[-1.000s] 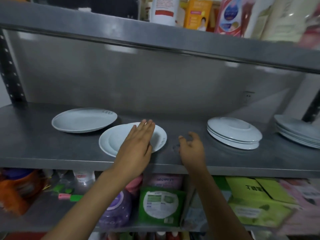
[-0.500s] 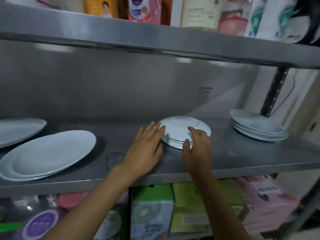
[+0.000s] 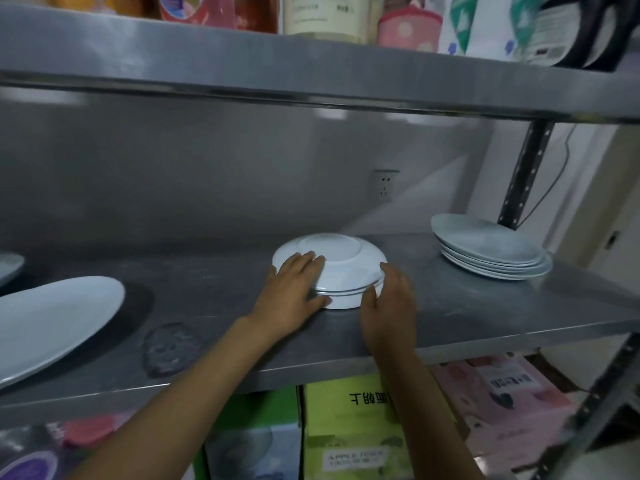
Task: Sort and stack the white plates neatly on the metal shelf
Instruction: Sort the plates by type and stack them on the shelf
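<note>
At the far left of the metal shelf (image 3: pixel 450 327), a sliver of a white plate (image 3: pixel 10 270) is showing at the frame edge, and just in front of it a large oval plate (image 3: pixel 52 323) is lying face up, apparently on a second plate of the same shape, though blur is making the layers hard to tell apart. Right of that, a cloudy smudge (image 3: pixel 171 348) is marking the bare steel near the front lip.

Toward the middle, the left hand (image 3: pixel 294 292) is lying with straight fingers spread over the left slope of an upside-down stack of plates (image 3: pixel 341 268), its thumb running along the stack's lower rim; the hand is pressing flat rather than curling round anything. That stack is sitting on the shelf about midway between front and back, foot ring upward, with at least two rims showing as thin dark lines. On its right side the right hand (image 3: pixel 389 303) is cupping the edge, thumb and fingers bent against the rim, gripping the stack from the side.

Farther right, well apart from the hands, a second pile of shallow plates (image 3: pixel 491 252) is resting face up near the shelf's upright post (image 3: pixel 523 174). A wall socket (image 3: pixel 386 183) is showing on the grey wall behind. Above, bottles and packets are lining the upper shelf; below, a green carton (image 3: pixel 349 427) and a pink box (image 3: pixel 512 400) are sitting side by side.
</note>
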